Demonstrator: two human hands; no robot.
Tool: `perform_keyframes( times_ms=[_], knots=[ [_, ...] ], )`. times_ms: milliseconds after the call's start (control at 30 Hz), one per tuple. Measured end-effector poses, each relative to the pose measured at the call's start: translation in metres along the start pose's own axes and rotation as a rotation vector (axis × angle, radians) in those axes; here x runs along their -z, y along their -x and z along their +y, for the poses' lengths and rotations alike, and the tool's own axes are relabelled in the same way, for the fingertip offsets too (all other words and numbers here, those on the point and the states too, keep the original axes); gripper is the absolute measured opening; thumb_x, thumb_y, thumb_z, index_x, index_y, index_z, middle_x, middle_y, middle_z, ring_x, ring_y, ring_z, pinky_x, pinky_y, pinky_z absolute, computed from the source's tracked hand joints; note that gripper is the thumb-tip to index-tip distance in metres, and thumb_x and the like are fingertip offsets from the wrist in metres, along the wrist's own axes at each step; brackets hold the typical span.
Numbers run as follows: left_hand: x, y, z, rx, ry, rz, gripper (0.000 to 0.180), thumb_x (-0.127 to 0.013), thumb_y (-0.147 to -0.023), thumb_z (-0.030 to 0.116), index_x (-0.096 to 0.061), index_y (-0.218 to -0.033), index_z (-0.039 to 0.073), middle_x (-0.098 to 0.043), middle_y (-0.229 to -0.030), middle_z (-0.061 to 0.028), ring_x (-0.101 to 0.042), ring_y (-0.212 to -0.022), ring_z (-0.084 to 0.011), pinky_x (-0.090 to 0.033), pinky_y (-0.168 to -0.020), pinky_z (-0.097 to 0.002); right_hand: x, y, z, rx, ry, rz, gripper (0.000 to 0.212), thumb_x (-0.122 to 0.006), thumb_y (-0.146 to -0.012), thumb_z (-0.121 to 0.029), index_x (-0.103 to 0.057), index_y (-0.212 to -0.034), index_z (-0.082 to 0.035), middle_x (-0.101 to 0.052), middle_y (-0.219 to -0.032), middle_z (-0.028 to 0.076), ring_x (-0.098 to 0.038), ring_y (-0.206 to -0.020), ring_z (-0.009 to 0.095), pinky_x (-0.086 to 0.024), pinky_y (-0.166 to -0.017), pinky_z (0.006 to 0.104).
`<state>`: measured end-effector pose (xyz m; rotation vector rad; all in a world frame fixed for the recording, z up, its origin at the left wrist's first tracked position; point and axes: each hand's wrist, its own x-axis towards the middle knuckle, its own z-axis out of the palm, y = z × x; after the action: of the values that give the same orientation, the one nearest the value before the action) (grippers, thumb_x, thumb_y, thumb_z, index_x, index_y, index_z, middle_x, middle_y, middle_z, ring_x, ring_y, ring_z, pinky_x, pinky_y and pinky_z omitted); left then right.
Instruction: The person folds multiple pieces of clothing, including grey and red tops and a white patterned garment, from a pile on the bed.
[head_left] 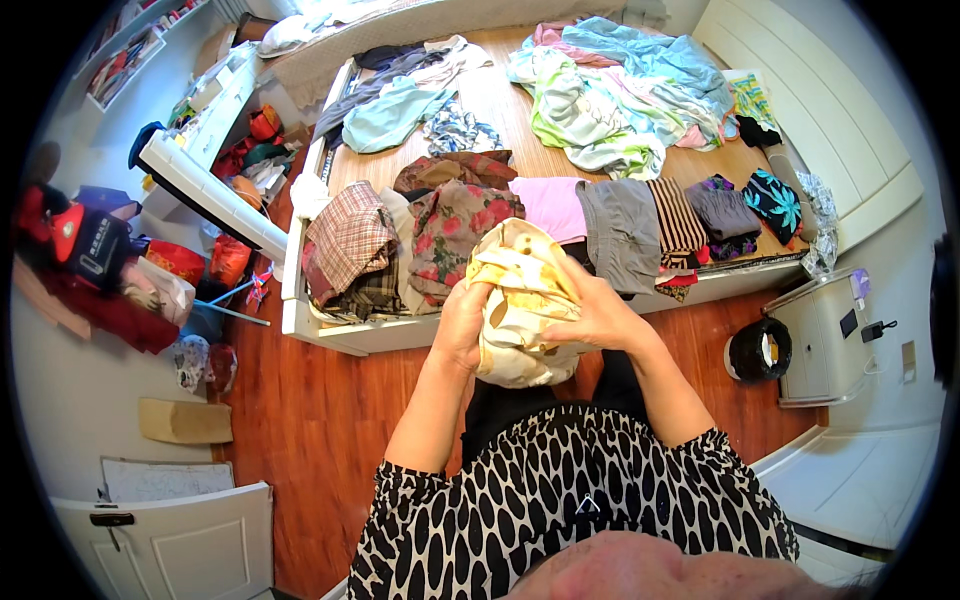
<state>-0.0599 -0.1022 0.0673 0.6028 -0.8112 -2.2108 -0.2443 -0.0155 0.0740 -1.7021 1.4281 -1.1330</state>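
Note:
Between both hands, in front of my body, is a bunched cream and yellow patterned cloth (515, 270), likely a garment, though its kind does not show. My left hand (462, 322) grips its left side. On the right side my right hand (598, 308) holds it with the fingers pressed against the fabric. Just beyond lies a row of folded clothes along the bed's near edge: a plaid shirt (352, 228), a rose-print garment (465, 230), a pink piece (548, 207), grey shorts (620, 225), a striped garment (677, 215) and a black one with blue leaves (772, 203).
Loose bedding (590, 110) and loose clothes (400, 105) lie farther back on the wooden bed board (490, 95). A black-lined bin (758, 350) and a white cabinet (835, 340) stand at the right. Bags hang at the left, above a beige box (185, 421); a white door (185, 545) is lower left.

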Motion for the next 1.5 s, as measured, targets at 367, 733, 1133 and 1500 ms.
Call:
perform_keyframes(
  times_ms=[367, 733, 1133, 1500],
  knots=[
    [-0.008, 0.0, -0.009, -0.092, -1.805, -0.134, 0.032, -0.073, -0.071, 0.018, -0.063, -0.098, 0.004, -0.066, -0.091, -0.0196, -0.064, -0.084, -0.037, -0.052, -0.075, -0.0431, 0.016, -0.001, 0.008, -0.154, -0.673, -0.134, 0.022, -0.054, -0.089, -0.009, -0.064, -0.107, 0.002, -0.067, -0.094, 0.002, -0.06, -0.082, 0.006, -0.049, -0.072, 0.0218],
    [0.024, -0.012, -0.004, -0.151, -0.437, -0.098, 0.025, -0.049, -0.088, 0.0, -0.061, -0.109, -0.002, -0.066, -0.102, -0.0048, -0.06, -0.092, -0.0118, -0.048, -0.082, -0.0269, 0.007, 0.002, 0.025, -0.109, 0.118, -0.29, 0.049, -0.072, -0.079, -0.017, -0.054, -0.12, 0.002, -0.066, -0.096, 0.009, -0.058, -0.085, 0.012, -0.047, -0.08, 0.0301],
    [0.029, -0.007, -0.015, 0.117, -0.953, -0.354, 0.046, -0.071, -0.08, 0.014, -0.056, -0.12, -0.002, -0.064, -0.108, -0.0041, -0.056, -0.095, -0.0091, -0.046, -0.085, -0.0254, 0.013, -0.002, 0.025, -0.331, -1.098, -0.008, 0.023, -0.052, -0.09, -0.004, -0.059, -0.11, 0.004, -0.067, -0.102, 0.011, -0.067, -0.088, 0.015, -0.056, -0.076, 0.0273],
    [0.024, 0.005, -0.019, 0.192, 0.325, -0.21, 0.038, -0.045, -0.099, 0.02, -0.045, -0.131, 0.0, -0.057, -0.125, -0.0161, -0.06, -0.11, -0.0269, -0.049, -0.095, -0.0401, 0.006, -0.003, 0.035, -0.093, 0.068, 0.185, 0.025, -0.063, -0.088, -0.017, -0.063, -0.105, 0.002, -0.066, -0.094, 0.005, -0.06, -0.085, 0.013, -0.049, -0.077, 0.0278]
  ],
)
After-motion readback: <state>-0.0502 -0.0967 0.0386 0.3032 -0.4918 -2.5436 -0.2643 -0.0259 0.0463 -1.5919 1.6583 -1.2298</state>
